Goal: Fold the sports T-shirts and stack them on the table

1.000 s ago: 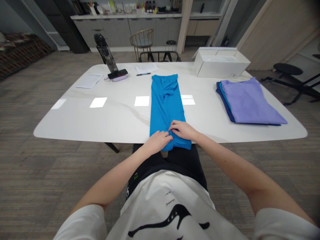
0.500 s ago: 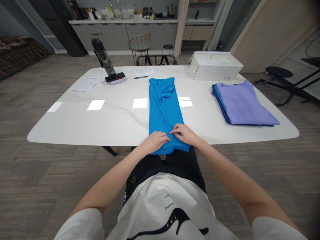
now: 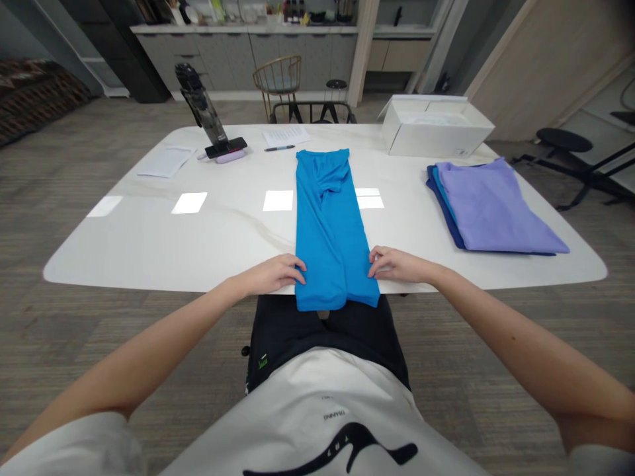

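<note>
A long, narrow piece of blue cloth (image 3: 330, 231) lies lengthwise on the white table, its near end hanging a little over the front edge and its upper part wrinkled. At the cloth's left edge is my left hand (image 3: 275, 273), palm down, fingers bent and a little apart, with the fingertips on the fabric. My right hand (image 3: 394, 264) rests at the right edge, thumb and fingers bent close to the border of the cloth. Whether either hand pinches the fabric is hard to tell.
Folded purple cloth (image 3: 501, 208) lies over blue and navy cloth at the right. Behind it stands an open white box (image 3: 436, 129). A handheld vacuum (image 3: 211, 119), papers (image 3: 166, 162) and a pen (image 3: 279, 148) are on the white table (image 3: 149, 251).
Both hands have moved apart, from the middle of the blue cloth out to its left and right edges. The cloth's near part looks flatter. The view has shifted slightly.
</note>
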Tool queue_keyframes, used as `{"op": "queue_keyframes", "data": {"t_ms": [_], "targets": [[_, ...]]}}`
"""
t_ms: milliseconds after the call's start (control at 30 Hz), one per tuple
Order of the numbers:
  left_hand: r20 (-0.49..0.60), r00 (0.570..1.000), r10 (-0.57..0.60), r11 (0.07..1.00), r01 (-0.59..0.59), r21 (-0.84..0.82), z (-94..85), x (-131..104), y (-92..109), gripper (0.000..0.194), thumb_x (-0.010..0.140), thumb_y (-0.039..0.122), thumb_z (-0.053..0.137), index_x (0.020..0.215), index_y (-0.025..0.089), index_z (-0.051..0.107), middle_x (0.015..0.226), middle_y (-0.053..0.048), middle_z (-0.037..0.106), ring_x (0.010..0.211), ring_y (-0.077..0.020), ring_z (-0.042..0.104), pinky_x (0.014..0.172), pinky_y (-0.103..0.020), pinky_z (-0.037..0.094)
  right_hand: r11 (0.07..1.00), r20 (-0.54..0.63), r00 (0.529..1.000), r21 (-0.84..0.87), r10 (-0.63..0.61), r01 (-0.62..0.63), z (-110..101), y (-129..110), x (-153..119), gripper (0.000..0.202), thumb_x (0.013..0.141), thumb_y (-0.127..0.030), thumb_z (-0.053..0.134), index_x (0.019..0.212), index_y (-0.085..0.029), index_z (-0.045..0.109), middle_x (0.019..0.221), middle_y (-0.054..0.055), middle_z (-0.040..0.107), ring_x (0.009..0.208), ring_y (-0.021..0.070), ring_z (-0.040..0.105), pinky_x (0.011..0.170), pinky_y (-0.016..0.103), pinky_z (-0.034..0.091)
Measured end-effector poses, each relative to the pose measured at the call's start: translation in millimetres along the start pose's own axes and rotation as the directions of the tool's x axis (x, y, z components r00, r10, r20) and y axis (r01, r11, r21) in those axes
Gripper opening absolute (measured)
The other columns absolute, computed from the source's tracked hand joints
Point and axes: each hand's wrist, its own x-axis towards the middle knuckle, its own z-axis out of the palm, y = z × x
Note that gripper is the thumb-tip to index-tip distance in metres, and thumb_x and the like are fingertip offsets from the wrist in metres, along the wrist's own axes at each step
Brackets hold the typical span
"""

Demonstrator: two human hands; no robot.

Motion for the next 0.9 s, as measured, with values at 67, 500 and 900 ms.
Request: {"op": "queue_keyframes", "data": {"t_ms": [67,500,900], "targets": [[-0.001,1.0,0.016,1.0,-0.016,0.011,2.1,2,-4,0.031,0.102,0.038,0.051,0.103,0.029,0.08,0.127,-0.011,0.067,0.12,-0.0234,0.06,0.109,-0.036,0.043,1.0,0.032,0.999,0.007,0.003,-0.004,-1,0,0,0.025,0.093,-0.045,0.067,0.098,-0.027,0.084,0.108,0.009,0.058,0.1,0.0217,0.06,0.091,0.035,0.049],[-0.118,0.965,-0.235,0.916,0.179,-0.36,-26.5,46,3,0.027,0.096,0.044,0.057,0.102,0.023,0.072,0.106,-0.006,0.072,0.1,-0.0203,0.064,0.096,-0.034,0.048,0.938,0.089,0.993,0.329,0.081,-0.107,-34,-23,32,0.028,0.091,-0.048,0.067,0.096,-0.022,0.072,0.098,0.005,0.062,0.088,0.0181,0.057,0.079,0.031,0.047],[-0.138,0.54,-0.83,0.325,0.269,-0.906,-69.5,156,-101,0.051,0.056,0.022,0.087,0.102,0.016,0.065,0.088,-0.006,0.073,0.082,-0.0188,0.068,0.074,-0.03,0.052,0.627,-0.301,0.621,0.665,0.723,-0.407,-69,60,137,0.04,0.069,-0.032,0.087,0.1,-0.018,0.066,0.056,-0.006,0.051,0.048,0.0105,0.043,0.046,0.023,0.028]]}}
